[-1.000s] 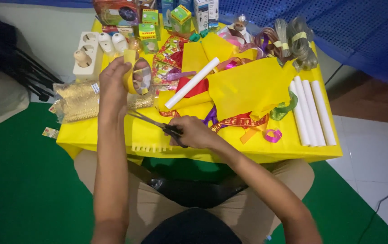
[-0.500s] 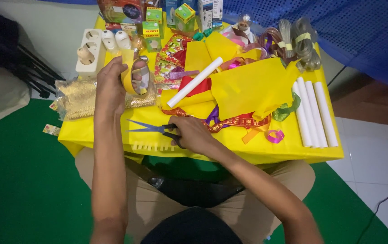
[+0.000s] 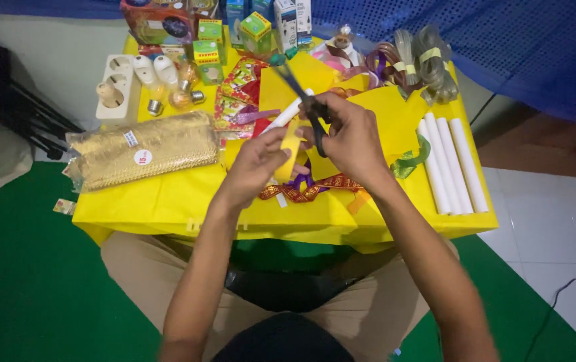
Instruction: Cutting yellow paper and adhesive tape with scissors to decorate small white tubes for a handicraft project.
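Note:
My right hand (image 3: 350, 141) grips dark-handled scissors (image 3: 303, 94), raised above the yellow table (image 3: 167, 201) with the blades pointing up and away. My left hand (image 3: 253, 164) pinches a narrow yellow strip (image 3: 289, 149) held upright, right beside the scissor blades. The two hands are close together over the table's middle. Beneath them lie a white paper roll (image 3: 284, 112), yellow paper sheets (image 3: 395, 117) and a red-and-gold patterned ribbon (image 3: 308, 191).
A gold glittery bundle (image 3: 144, 151) lies at the left. A white socket strip (image 3: 115, 87), light bulbs (image 3: 164, 74) and small boxes (image 3: 234, 33) stand at the back. Three white rolls (image 3: 452, 164) lie at the right edge. Ribbon spools (image 3: 415, 57) sit at the back right.
My right hand has lifted the scissors off the table's front edge and raised them to the middle. My left hand came away from the tape roll at the left, now holding a yellow strip.

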